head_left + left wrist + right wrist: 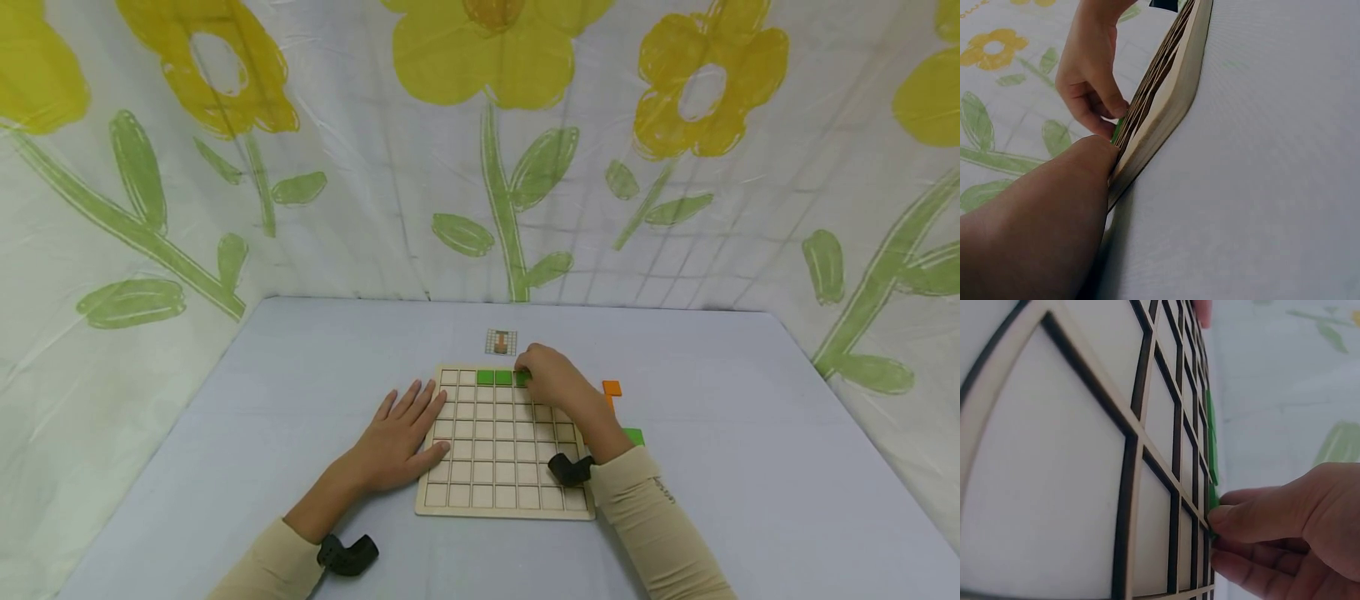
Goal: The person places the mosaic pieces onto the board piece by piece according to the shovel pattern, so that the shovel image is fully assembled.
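Note:
A wooden grid board (504, 514) lies flat on the table, divided into square cells. Two green square tiles (495, 377) sit side by side in its far row. Just right of them, my right hand (557, 380) pinches a third green tile (1213, 497) at the same row, thumb on its face in the right wrist view. Whether that tile is fully down in its cell I cannot tell. My left hand (399, 440) rests along the board's left edge, fingers straight and spread, fingertips and thumb over the rim.
Behind the board lies a small card (501, 342) printed with a grid and a coloured pattern. Right of the board, partly behind my right forearm, are orange pieces (612, 387) and a green piece (634, 436). A flower-printed curtain (360, 200) surrounds the table's far side.

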Demonstrator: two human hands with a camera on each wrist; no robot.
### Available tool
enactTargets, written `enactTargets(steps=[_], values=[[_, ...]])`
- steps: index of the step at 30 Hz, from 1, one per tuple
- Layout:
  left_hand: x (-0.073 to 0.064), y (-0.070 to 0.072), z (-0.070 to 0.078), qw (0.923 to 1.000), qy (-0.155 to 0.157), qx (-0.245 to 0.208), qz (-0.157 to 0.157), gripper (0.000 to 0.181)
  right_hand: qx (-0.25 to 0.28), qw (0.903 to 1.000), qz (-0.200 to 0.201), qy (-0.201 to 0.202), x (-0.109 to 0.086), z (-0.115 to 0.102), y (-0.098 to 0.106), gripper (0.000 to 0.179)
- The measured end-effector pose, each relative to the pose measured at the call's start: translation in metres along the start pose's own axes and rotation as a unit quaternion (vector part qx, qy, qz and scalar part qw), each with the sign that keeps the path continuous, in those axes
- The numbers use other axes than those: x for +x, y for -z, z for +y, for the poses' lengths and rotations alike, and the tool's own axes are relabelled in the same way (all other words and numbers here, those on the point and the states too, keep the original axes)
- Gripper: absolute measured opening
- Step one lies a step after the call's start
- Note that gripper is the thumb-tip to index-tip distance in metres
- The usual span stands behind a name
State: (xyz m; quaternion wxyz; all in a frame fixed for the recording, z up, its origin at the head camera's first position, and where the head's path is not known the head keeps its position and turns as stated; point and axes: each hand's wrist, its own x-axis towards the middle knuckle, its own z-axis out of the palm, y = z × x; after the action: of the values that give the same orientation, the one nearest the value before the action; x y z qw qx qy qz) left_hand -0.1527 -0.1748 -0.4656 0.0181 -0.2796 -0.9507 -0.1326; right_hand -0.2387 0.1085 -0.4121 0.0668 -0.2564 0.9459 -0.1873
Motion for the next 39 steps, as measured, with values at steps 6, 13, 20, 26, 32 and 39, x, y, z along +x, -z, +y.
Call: enactTargets(steps=[6,13,20,26,32,39], values=[[0.001,-0.001,0.0,1.0,0.002,-0.001,-0.002,0.079,-0.004,1.0,0.005,0.004,0.0,-0.001,0.001,0.03],[0.001,-0.001,0.0,1.0,0.001,-0.006,0.001,0.079,0.003,0.9999,0.011,0.008,0.001,-0.001,0.0,0.028],[0.002,-0.001,-0.001,1.0,-0.001,-0.005,0.002,0.079,0.004,0.9998,0.014,0.012,0.001,0.0,0.0,0.027],[0.002,-0.001,-0.001,1.0,0.001,-0.007,-0.002,0.079,0.029,0.9994,0.018,0.01,-0.005,0.004,0.004,0.025],[0.003,0.0,0.0,1.0,-0.001,-0.008,0.0,0.078,0.042,0.9984,0.038,-0.001,-0.02,0.023,0.011,0.02],[0.0,0.002,0.001,1.0,0.004,-0.005,-0.004,0.078,0.036,0.9975,0.035,-0.049,-0.047,0.052,0.025,0.023]])
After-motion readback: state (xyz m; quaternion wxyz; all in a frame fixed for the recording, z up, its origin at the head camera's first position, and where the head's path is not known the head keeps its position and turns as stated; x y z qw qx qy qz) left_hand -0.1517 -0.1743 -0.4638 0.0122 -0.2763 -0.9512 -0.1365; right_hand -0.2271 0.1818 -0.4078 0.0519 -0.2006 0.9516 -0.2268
